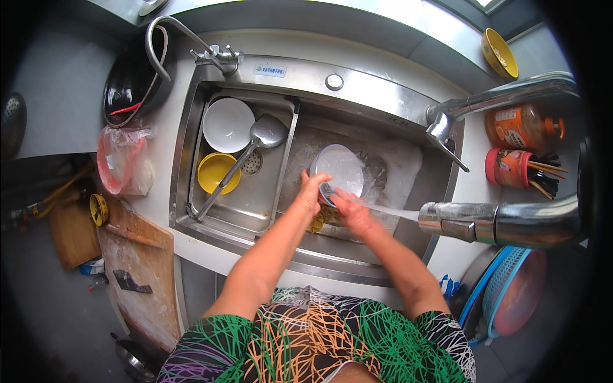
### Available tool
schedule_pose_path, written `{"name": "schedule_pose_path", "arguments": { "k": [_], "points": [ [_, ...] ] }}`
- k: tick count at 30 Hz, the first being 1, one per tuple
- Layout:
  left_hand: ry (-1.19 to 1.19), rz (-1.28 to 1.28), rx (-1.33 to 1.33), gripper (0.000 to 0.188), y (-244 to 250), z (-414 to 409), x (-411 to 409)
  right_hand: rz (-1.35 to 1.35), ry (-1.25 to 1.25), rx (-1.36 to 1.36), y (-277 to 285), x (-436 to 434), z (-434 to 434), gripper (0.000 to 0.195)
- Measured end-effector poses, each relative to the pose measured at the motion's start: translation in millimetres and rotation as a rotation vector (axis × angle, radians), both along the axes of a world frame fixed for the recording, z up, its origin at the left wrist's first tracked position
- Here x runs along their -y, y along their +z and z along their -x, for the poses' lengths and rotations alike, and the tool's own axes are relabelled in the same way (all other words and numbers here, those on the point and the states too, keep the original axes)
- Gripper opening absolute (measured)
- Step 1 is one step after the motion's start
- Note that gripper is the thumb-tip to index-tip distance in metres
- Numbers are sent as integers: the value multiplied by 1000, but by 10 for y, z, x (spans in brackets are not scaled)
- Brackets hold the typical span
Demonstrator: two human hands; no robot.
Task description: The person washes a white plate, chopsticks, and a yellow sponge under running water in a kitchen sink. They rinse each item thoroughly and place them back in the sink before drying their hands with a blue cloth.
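My left hand (312, 191) grips the rim of a small bowl (326, 192) in the sink's large basin. Against the same small bowl lies my right hand (352, 210), partly blurred; its exact hold is hard to tell. Just beyond both hands is a larger white bowl (341, 165) with a blue rim. Water streams leftward from the pull-out faucet head (445, 221) to my right hand. Something yellow (318, 223) lies below my hands, partly covered. Foam floats on the basin's right side.
A steel tray basin (230, 222) at left holds a white bowl (229, 125), a yellow bowl (210, 173) and a metal ladle or spatula (268, 131). Right of the sink stand a pump bottle (515, 127) and a red utensil holder (508, 167). A second faucet (215, 57) rises at the back left.
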State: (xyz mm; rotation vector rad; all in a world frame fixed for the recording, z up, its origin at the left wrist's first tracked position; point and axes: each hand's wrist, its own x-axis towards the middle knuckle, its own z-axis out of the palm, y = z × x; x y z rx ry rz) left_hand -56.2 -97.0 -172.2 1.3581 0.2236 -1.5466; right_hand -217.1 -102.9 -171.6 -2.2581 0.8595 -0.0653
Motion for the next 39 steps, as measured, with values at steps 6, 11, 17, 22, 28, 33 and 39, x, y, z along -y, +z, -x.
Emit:
{"name": "schedule_pose_path", "arguments": {
  "k": [6, 11, 17, 22, 28, 33, 39],
  "points": [
    [-102, 0, -41, 87, -153, -177, 12, -126, -194, 268, -124, -2, -39, 39],
    [36, 19, 128, 102, -104, 125, -35, -123, -277, 353, -24, 5, -241, 47],
    [-119, -49, 2, 106, 41, -93, 102, 24, -142, 198, -469, 9, 116, 41],
    [-5, 29, 192, 105, -96, 164, 20, -156, -375, 376, 168, -2, -423, 36],
    [-101, -58, 75, 103, -21, -56, 77, 221, -67, 166, -223, 38, 122, 39],
    [-40, -25, 270, 94, -269, 132, 21, -54, -429, 448, 114, -144, -421, 44],
    [-52, 60, 208, 82, -19, 95, 35, 172, -139, 217, -40, -87, -40, 35]
  ]
}}
